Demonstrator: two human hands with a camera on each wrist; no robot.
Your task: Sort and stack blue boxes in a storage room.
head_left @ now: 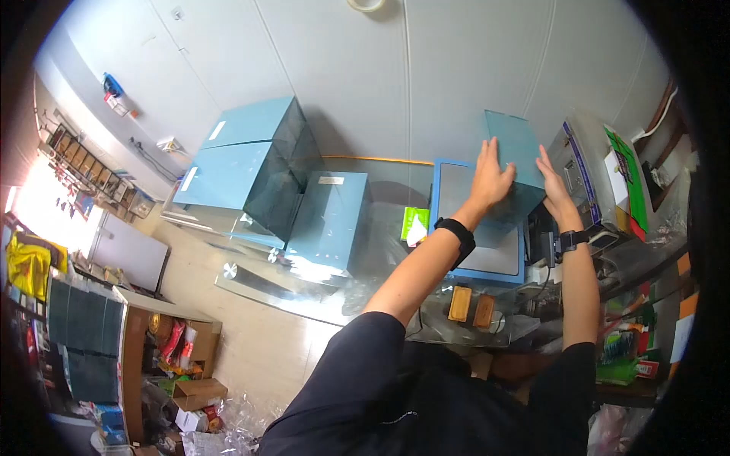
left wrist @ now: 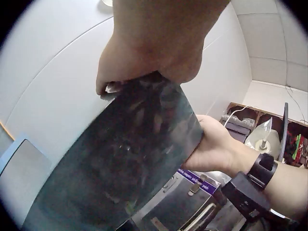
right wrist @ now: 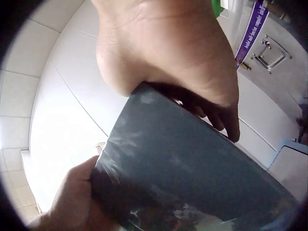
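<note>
A teal box-shaped block (head_left: 511, 140) with shiny, creased sides stands between my two hands above a blue-rimmed grey platform (head_left: 456, 186). My left hand (head_left: 488, 178) presses its left side, with the thumb apart from the fingers. On the opposite side, my right hand (head_left: 559, 194) lies along the block with its fingers reaching up. In the left wrist view, the dark face of the block (left wrist: 125, 149) fills the middle, and the right hand (left wrist: 214, 144) supports its right edge. The right wrist view shows the block's face (right wrist: 178, 154) under the right palm, some fingers partly hidden behind it.
Larger teal blocks (head_left: 228, 175) with white labels are stacked at the left; another (head_left: 331, 220) lies beside them. A grey metal case (head_left: 585, 171) stands close right. A green packet (head_left: 414, 226) and two tan blocks (head_left: 459, 304) lie near the platform. A pale wall rises behind.
</note>
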